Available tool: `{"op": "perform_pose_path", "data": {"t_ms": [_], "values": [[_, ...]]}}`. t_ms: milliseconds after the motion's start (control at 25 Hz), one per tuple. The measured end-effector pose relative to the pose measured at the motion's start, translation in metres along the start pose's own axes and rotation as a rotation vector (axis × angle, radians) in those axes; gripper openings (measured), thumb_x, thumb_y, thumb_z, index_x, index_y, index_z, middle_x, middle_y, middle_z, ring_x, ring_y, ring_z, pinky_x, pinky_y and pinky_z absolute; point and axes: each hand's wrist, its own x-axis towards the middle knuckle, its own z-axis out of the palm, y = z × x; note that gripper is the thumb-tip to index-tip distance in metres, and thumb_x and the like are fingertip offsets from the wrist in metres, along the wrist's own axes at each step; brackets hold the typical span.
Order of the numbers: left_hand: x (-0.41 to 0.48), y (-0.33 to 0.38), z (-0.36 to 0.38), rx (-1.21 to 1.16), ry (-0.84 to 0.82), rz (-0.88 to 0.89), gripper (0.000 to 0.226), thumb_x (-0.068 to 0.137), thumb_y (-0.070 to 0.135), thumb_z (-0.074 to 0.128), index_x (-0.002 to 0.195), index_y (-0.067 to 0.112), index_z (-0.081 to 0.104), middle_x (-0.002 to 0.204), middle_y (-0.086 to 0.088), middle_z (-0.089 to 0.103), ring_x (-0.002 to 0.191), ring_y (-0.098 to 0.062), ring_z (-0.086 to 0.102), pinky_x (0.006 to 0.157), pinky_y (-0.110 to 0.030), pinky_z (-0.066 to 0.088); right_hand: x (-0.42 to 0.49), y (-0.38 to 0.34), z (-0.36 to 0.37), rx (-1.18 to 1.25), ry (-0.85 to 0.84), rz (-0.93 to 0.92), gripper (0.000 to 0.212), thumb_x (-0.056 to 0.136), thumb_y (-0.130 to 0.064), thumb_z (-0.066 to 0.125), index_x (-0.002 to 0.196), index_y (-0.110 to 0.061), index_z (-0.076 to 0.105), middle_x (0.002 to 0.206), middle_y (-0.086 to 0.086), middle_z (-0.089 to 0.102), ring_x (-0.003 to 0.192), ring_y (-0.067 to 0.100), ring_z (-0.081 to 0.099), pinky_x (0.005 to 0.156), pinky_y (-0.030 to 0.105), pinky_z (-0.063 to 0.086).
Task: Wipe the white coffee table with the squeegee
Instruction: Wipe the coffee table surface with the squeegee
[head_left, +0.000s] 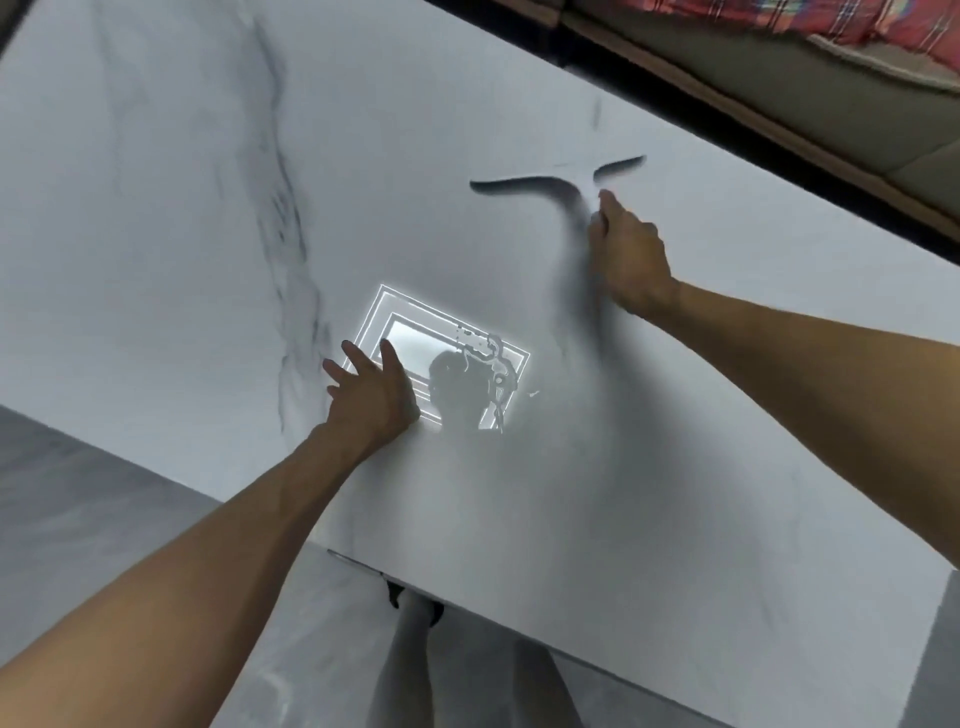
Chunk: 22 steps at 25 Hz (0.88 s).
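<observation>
I see left hand (371, 392) spread flat on white coffee table (171, 208), holding nothing, near its front edge | right hand (626, 254) closed around squeegee (561, 182) handle, blade toward table's far edge

– What is the floor like?
– The floor (104, 499) is grey and shiny, like stone.
– And up at the top?
– A sofa (810, 67) with a red checked blanket (748, 21) on it.
</observation>
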Motion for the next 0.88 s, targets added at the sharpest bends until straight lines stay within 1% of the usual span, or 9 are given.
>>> {"op": "perform_pose_path", "data": {"t_ms": [80,160,240,360,520,600,680,800,880], "values": [[-0.008,0.001,0.001,0.065,0.091,0.019,0.056,0.102,0.009,0.023,0.148,-0.012,-0.003,0.141,-0.055,0.011,0.125,-0.072,0.026,0.1,-0.063,0.039,-0.038,0.012,0.01,-0.054,-0.126,-0.251,0.041,0.1,-0.031,0.028,0.14,-0.026,0.034,0.103,0.016,0.065,0.091,0.041,0.058,0.08,0.045,0.048],[-0.009,0.002,0.004,0.034,0.136,0.042,0.061,0.102,0.015,0.025,0.149,-0.009,-0.004,0.144,-0.052,0.009,0.128,-0.069,0.025,0.104,-0.061,0.037,-0.07,0.036,0.005,-0.103,-0.246,-0.374,0.045,0.102,-0.035,0.027,0.146,-0.032,0.029,0.096,0.013,0.066,0.083,0.038,0.059,0.076,0.042,0.049],[-0.014,0.004,0.002,0.051,0.101,0.05,0.061,0.103,0.019,0.028,0.152,-0.003,-0.002,0.151,-0.043,0.005,0.136,-0.061,0.021,0.111,-0.06,0.029,-0.096,0.07,-0.004,-0.246,-0.337,-0.463,0.047,0.102,-0.034,0.028,0.149,-0.035,0.023,0.1,0.01,0.066,0.085,0.036,0.059,0.073,0.039,0.046],[-0.014,0.003,0.001,0.077,0.098,0.052,0.064,0.101,0.021,0.032,0.153,0.003,-0.002,0.153,-0.04,-0.002,0.138,-0.061,0.01,0.111,-0.059,0.024,-0.121,0.118,-0.028,-0.446,-0.435,-0.504,0.053,0.101,-0.028,0.032,0.149,-0.041,0.014,0.104,0.004,0.063,0.086,0.033,0.06,0.071,0.036,0.045],[-0.015,-0.004,0.004,0.154,0.113,0.147,0.067,0.098,0.014,0.035,0.152,-0.001,-0.001,0.15,-0.044,0.004,0.132,-0.067,0.019,0.11,-0.057,0.027,-0.132,0.152,-0.068,-0.538,-0.46,-0.504,0.048,0.102,-0.036,0.027,0.148,-0.045,0.014,0.113,-0.001,0.064,0.094,0.029,0.062,0.079,0.038,0.05],[-0.017,-0.01,0.003,0.119,0.173,0.206,0.066,0.093,0.005,0.039,0.15,-0.004,0.009,0.145,-0.041,0.019,0.126,-0.059,0.034,0.107,-0.054,0.033,-0.121,0.145,-0.084,-0.415,-0.395,-0.445,0.046,0.1,-0.043,0.028,0.146,-0.041,0.023,0.113,0.003,0.067,0.098,0.033,0.062,0.08,0.038,0.049],[-0.022,-0.022,0.013,0.128,0.243,0.218,0.067,0.087,0.001,0.042,0.148,-0.003,0.015,0.134,-0.039,0.032,0.116,-0.049,0.041,0.1,-0.052,0.038,-0.088,0.122,-0.092,-0.238,-0.286,-0.308,0.043,0.1,-0.044,0.031,0.141,-0.036,0.036,0.103,0.013,0.067,0.087,0.036,0.06,0.071,0.034,0.047],[-0.032,-0.038,0.033,0.114,0.259,0.084,0.067,0.087,-0.001,0.038,0.148,-0.002,0.011,0.139,-0.043,0.023,0.126,-0.057,0.029,0.11,-0.055,0.028,-0.02,0.074,-0.079,0.081,-0.143,0.016,0.03,0.098,-0.043,0.029,0.104,-0.023,0.05,0.095,0.019,0.059,0.066,0.029,0.051,0.048,0.026,0.039],[-0.032,-0.048,0.041,0.089,0.195,0.015,0.067,0.09,0.001,0.037,0.149,-0.003,0.006,0.145,-0.047,0.009,0.134,-0.062,0.014,0.115,-0.057,0.019,0.018,0.044,-0.065,0.228,-0.062,0.191,0.021,0.098,-0.037,0.028,0.093,-0.026,0.045,0.098,0.014,0.052,0.07,0.027,0.05,0.048,0.024,0.035]]}}
